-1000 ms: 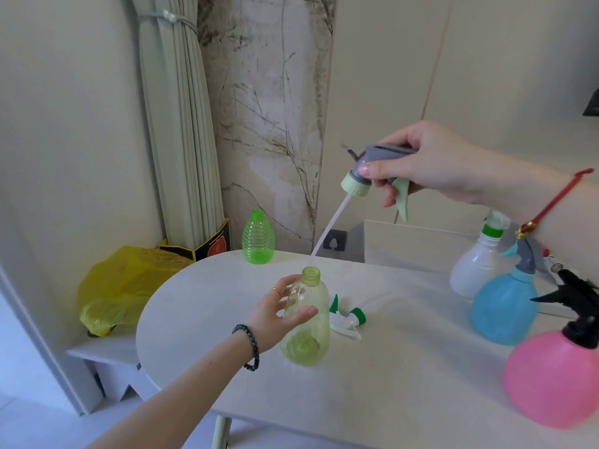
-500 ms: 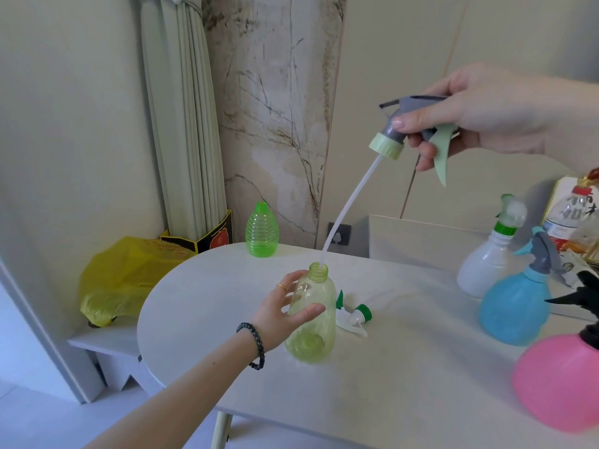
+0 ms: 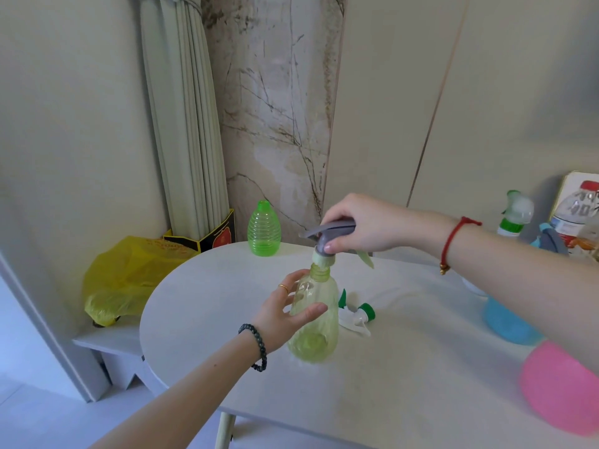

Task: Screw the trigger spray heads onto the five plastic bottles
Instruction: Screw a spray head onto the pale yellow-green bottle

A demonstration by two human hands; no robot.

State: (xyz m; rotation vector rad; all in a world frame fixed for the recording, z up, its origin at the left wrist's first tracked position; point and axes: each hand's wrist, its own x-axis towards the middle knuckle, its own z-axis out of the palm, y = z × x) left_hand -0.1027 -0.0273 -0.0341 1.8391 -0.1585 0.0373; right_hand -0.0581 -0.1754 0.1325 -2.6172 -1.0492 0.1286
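Observation:
A clear yellow-green bottle [image 3: 316,322] stands near the table's left middle, and my left hand [image 3: 285,314] grips its side. My right hand [image 3: 363,226] holds a grey trigger spray head [image 3: 327,236] with a pale green collar, sitting just on top of the bottle's threaded neck, its tube down inside. A bright green ribbed bottle [image 3: 263,233] without a head stands at the table's far edge. A white spray head with a green collar [image 3: 355,315] lies on the table right of the held bottle. Blue [image 3: 509,322], pink [image 3: 560,387] and white [image 3: 515,215] bottles stand at the right.
The round white table [image 3: 207,319] has its left edge close to a yellow plastic bag [image 3: 129,277] on a low bench. A folded curtain and a marbled wall panel rise behind. A labelled water bottle [image 3: 580,215] stands at the far right.
My right hand has come down from high above, feeding the tube into the yellow-green bottle until the head's collar reaches the neck. My left hand has kept hold of the bottle.

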